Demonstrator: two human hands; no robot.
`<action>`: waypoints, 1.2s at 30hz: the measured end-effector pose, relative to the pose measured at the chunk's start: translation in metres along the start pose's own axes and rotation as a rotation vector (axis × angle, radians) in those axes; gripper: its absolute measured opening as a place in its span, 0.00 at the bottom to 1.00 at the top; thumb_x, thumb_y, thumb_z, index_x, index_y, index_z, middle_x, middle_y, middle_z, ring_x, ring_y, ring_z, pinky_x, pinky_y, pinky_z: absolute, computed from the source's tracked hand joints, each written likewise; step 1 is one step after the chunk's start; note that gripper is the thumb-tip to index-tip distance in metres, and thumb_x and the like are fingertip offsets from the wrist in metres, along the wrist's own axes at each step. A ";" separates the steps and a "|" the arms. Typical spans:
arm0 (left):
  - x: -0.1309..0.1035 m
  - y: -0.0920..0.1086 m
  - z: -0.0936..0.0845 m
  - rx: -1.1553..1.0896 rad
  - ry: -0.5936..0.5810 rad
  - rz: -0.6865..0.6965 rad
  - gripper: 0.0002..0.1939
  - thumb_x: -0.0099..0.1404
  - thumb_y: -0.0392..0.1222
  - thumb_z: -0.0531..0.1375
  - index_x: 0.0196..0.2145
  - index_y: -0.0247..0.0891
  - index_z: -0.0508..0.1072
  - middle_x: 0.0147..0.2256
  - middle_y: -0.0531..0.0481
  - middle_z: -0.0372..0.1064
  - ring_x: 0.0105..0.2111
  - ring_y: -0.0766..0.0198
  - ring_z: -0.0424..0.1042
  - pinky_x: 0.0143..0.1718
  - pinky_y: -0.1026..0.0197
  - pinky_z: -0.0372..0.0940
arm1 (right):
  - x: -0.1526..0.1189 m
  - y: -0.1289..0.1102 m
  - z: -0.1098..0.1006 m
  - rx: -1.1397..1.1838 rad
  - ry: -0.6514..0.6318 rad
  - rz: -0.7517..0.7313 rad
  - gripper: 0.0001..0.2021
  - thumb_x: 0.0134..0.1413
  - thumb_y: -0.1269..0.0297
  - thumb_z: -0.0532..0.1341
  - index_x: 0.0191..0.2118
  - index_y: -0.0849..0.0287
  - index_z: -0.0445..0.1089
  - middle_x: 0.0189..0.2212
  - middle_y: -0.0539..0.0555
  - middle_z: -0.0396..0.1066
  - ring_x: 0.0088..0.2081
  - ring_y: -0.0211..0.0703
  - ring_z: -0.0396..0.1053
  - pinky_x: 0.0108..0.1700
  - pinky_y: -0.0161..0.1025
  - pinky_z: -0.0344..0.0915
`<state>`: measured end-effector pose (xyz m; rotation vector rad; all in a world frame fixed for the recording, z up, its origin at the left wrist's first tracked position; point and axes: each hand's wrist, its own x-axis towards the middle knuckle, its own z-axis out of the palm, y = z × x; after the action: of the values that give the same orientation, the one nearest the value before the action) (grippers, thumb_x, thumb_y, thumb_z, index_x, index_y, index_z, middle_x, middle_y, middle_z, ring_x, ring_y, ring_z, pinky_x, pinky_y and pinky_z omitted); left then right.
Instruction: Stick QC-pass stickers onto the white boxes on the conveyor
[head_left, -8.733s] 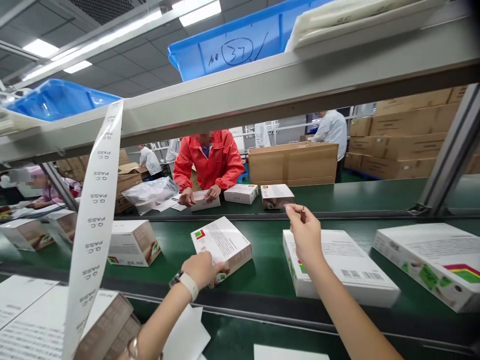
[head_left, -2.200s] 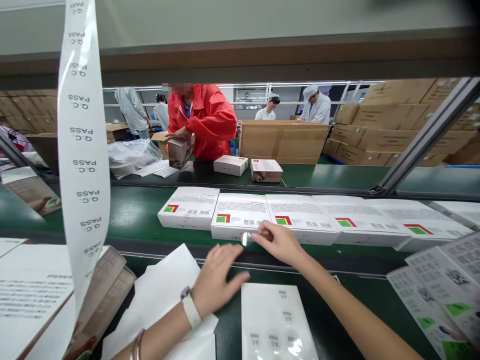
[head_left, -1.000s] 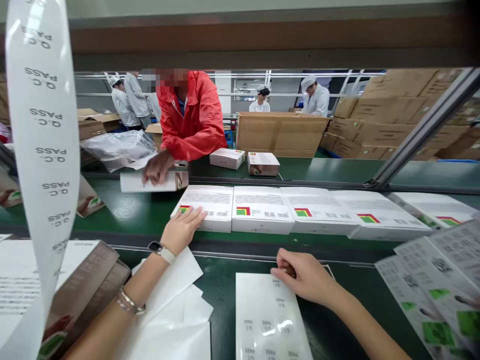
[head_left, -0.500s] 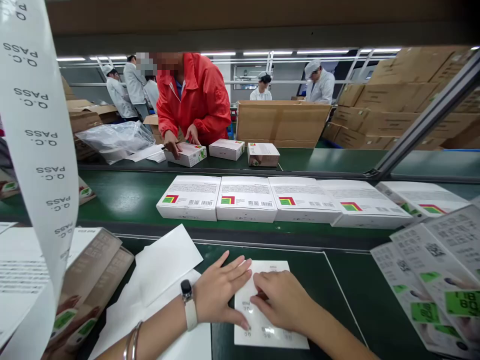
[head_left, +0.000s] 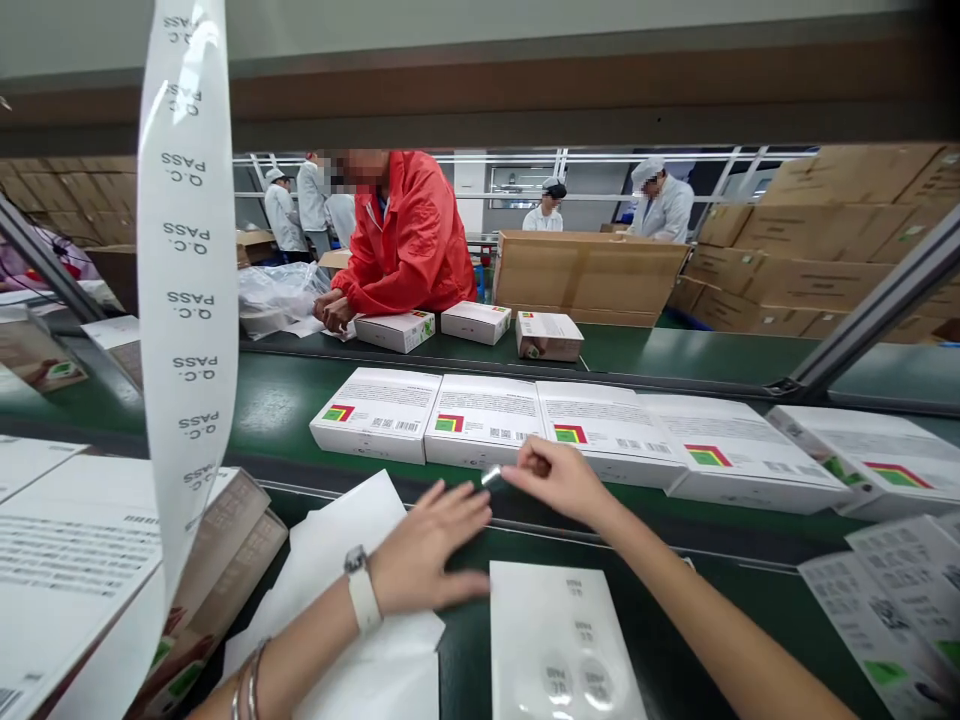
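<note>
My right hand (head_left: 559, 482) is raised near the front edge of the row of white boxes (head_left: 484, 415), pinching a small shiny clear sticker (head_left: 493, 477) between thumb and finger. My left hand (head_left: 435, 545) has its fingers spread, slightly blurred, just left of the sticker, with nothing in it. Below both hands a sheet of round clear Q.C. PASS stickers (head_left: 551, 640) lies on the green surface. Loose white papers (head_left: 341, 560) lie under and around my left wrist.
A long strip of Q.C. PASS labels (head_left: 187, 250) hangs at the left, before stacked boxes (head_left: 75, 540). Printed cartons (head_left: 892, 610) lean at the right. Across the line, a person in a red jacket (head_left: 424, 235) leans over more boxes (head_left: 397, 330).
My right hand has lifted off the sticker sheet and moved up with a sticker. My left hand has come off the sheet. The view has shifted, and the person in red has moved hands leftward off a box.
</note>
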<state>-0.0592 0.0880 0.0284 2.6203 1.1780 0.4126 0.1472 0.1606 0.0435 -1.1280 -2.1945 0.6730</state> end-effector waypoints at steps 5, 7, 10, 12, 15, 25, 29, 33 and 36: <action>0.024 -0.049 -0.024 0.214 0.276 -0.264 0.21 0.64 0.48 0.47 0.54 0.47 0.56 0.56 0.53 0.49 0.57 0.55 0.43 0.54 0.45 0.42 | 0.065 0.016 0.003 -0.167 -0.011 -0.017 0.14 0.45 0.51 0.56 0.23 0.58 0.59 0.20 0.46 0.62 0.23 0.35 0.59 0.25 0.31 0.52; 0.033 -0.063 -0.024 0.200 0.286 -0.312 0.19 0.64 0.50 0.46 0.52 0.49 0.58 0.55 0.55 0.52 0.57 0.55 0.45 0.53 0.44 0.44 | 0.074 0.018 0.010 -0.202 -0.030 -0.035 0.14 0.45 0.51 0.56 0.22 0.58 0.59 0.21 0.46 0.64 0.24 0.36 0.60 0.25 0.31 0.51; 0.044 -0.075 -0.019 0.158 0.319 -0.420 0.18 0.64 0.53 0.45 0.48 0.51 0.64 0.52 0.56 0.58 0.54 0.55 0.52 0.51 0.44 0.47 | 0.079 0.016 0.020 -0.253 -0.037 -0.059 0.15 0.45 0.50 0.55 0.23 0.58 0.61 0.22 0.47 0.66 0.24 0.36 0.61 0.24 0.30 0.50; 0.049 -0.078 -0.016 0.164 0.362 -0.484 0.17 0.62 0.55 0.47 0.44 0.52 0.68 0.50 0.56 0.61 0.52 0.55 0.55 0.50 0.43 0.49 | 0.082 0.013 0.026 -0.291 -0.044 -0.077 0.15 0.46 0.50 0.54 0.24 0.57 0.61 0.22 0.48 0.67 0.25 0.36 0.62 0.24 0.30 0.50; 0.052 -0.080 -0.014 0.198 0.418 -0.541 0.16 0.60 0.56 0.51 0.40 0.50 0.71 0.48 0.54 0.63 0.51 0.51 0.56 0.49 0.41 0.47 | 0.088 0.008 0.032 -0.377 -0.055 -0.127 0.14 0.48 0.50 0.54 0.25 0.57 0.62 0.22 0.48 0.68 0.25 0.38 0.63 0.24 0.31 0.48; 0.051 -0.088 -0.019 0.406 0.445 -0.610 0.17 0.58 0.58 0.52 0.38 0.49 0.72 0.42 0.48 0.66 0.42 0.49 0.62 0.43 0.38 0.51 | 0.088 0.015 0.009 -0.626 0.128 -0.006 0.13 0.51 0.52 0.51 0.27 0.56 0.61 0.23 0.50 0.69 0.26 0.41 0.64 0.22 0.33 0.44; 0.035 -0.097 -0.021 0.458 0.380 -0.506 0.17 0.59 0.57 0.52 0.43 0.52 0.68 0.47 0.51 0.63 0.47 0.52 0.59 0.48 0.42 0.49 | 0.066 0.010 0.013 -0.534 0.116 -0.050 0.13 0.51 0.52 0.51 0.25 0.57 0.59 0.22 0.49 0.67 0.25 0.40 0.63 0.23 0.33 0.46; 0.012 -0.109 -0.025 0.489 0.326 -0.431 0.18 0.59 0.52 0.54 0.48 0.53 0.63 0.52 0.52 0.58 0.51 0.52 0.55 0.51 0.44 0.45 | 0.031 0.008 0.003 -0.394 0.082 -0.022 0.14 0.52 0.52 0.50 0.25 0.57 0.56 0.20 0.48 0.65 0.23 0.38 0.62 0.23 0.32 0.49; 0.003 -0.107 -0.028 0.503 0.299 -0.404 0.22 0.59 0.46 0.56 0.52 0.51 0.59 0.54 0.50 0.55 0.53 0.49 0.52 0.52 0.42 0.44 | -0.009 0.012 -0.013 -0.277 -0.016 0.020 0.13 0.52 0.53 0.50 0.25 0.56 0.55 0.19 0.47 0.64 0.21 0.37 0.61 0.23 0.32 0.51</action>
<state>-0.1405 0.1618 0.0198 2.6594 2.0989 0.4856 0.1671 0.1619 0.0426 -1.2859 -2.3439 0.3945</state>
